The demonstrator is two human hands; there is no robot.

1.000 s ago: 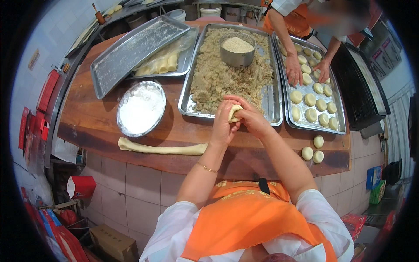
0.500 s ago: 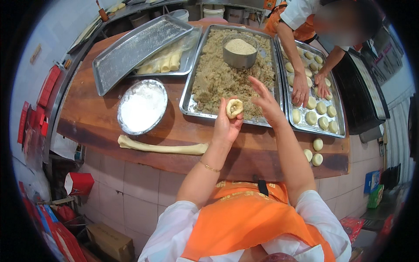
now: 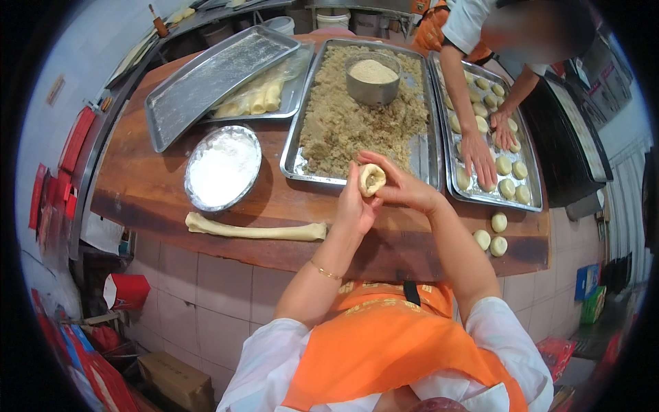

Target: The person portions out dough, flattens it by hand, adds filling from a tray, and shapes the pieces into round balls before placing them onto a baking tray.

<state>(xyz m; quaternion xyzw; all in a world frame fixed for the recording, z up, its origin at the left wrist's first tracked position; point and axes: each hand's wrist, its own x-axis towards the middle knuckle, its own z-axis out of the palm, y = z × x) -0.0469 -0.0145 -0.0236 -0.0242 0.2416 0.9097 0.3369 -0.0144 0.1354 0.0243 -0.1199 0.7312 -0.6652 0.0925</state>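
Between both hands, above the near edge of the filling tray, is a round dough wrapper [image 3: 371,180] with crumbly filling showing in its open top. My left hand [image 3: 353,205] cups the wrapper from the left, fingers closed round it. From the right, my right hand [image 3: 410,190] presses its fingers against the wrapper's side and rim. Just beyond lies the large tray [image 3: 317,180] of crumbly brown filling [image 3: 343,123]. A long rope of dough [image 3: 257,229] rests on the wooden table to the left of my forearm.
A metal bowl of sesame-like grains [image 3: 373,79] stands in the filling. White flour fills a bowl [image 3: 223,168] at left, near stacked trays [image 3: 216,75]. Across at right, a co-worker's hands [image 3: 478,161] press dough rounds on another tray [image 3: 495,198]. Three rounds [image 3: 499,246] sit near the table's right edge.
My right hand has come in from the right and closed onto the dough wrapper, which my left hand still holds. The co-worker's hands have shifted slightly over the rounds.
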